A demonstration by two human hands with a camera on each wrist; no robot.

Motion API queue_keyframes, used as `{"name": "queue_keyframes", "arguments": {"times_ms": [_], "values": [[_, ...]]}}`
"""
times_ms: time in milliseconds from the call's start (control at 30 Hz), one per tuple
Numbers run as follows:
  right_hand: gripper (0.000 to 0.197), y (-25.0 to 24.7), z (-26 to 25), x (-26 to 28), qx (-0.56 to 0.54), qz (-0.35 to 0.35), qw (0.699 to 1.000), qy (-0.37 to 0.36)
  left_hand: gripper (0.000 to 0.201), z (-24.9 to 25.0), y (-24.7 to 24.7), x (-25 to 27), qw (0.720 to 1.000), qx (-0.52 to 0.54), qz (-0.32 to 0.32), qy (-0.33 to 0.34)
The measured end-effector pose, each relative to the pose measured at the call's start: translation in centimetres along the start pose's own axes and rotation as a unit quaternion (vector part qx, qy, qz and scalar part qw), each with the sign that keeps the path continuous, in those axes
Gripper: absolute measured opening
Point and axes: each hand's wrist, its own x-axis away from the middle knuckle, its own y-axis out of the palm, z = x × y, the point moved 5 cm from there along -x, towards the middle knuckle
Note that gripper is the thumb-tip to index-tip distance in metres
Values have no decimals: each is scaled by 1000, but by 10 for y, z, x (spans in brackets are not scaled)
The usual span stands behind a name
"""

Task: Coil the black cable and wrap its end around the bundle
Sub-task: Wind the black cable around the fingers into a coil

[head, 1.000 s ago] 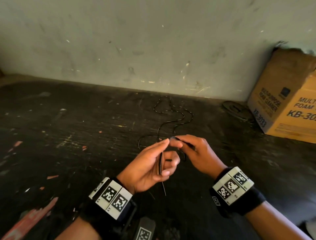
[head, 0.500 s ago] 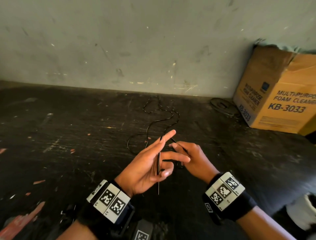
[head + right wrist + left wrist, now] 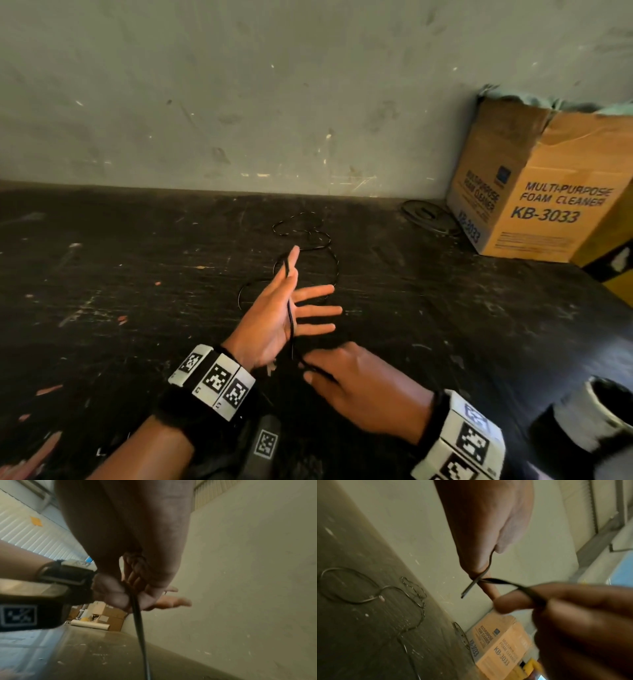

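Note:
The thin black cable point(image 3: 290, 317) runs down my left palm, and the rest of it lies in loose loops point(image 3: 310, 236) on the dark table near the wall. My left hand point(image 3: 270, 322) is held palm up with the fingers spread straight. In the left wrist view its thumb pinches the cable point(image 3: 475, 582) against the forefinger, and a short end sticks out. My right hand point(image 3: 346, 380) is just below the left palm, near the wrist, and pinches the cable in its fingertips. The right wrist view shows the cable point(image 3: 138, 615) dropping from those fingers.
A cardboard box point(image 3: 548, 195) marked foam cleaner stands at the back right against the wall. A dark flat ring point(image 3: 424, 214) lies beside it. A dark cup-like thing point(image 3: 596, 421) stands at the lower right. The scuffed black table point(image 3: 137, 274) stretches to the left.
My left fingers have uncurled and spread. My right hand has moved from beyond the left fingertips down to the left wrist, drawing the cable along the palm.

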Motion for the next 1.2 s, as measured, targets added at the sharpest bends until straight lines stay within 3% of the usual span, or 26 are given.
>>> {"name": "queue_keyframes", "arguments": {"times_ms": [200, 333, 467, 600, 767, 900, 1067, 1200], "values": [[11, -44, -15, 2, 37, 26, 998, -46, 45, -12, 6, 7, 963, -266, -35, -5], [5, -101, -17, 3, 60, 71, 994, -53, 47, -23, 2, 16, 962, -249, -101, -39], [15, -144, -12, -2, 64, 112, 989, -72, 42, -17, 8, 25, 962, -208, -170, -43], [21, -168, -1, -13, 55, 172, 979, -98, 46, -8, 16, 30, 961, -191, -198, -33], [18, -150, 30, -29, 15, 250, 965, -82, 44, 3, 30, 38, 964, -140, -226, -29], [12, -109, 48, -36, -29, 268, 960, -81, 47, 19, 31, 38, 969, -97, -224, -30], [20, -47, 40, -38, -82, 208, 972, -76, 64, 45, 22, 27, 988, -66, -135, 15], [22, -15, 17, -35, -90, 98, 991, -21, 68, 60, 13, 19, 995, -1, -91, 47]]}}
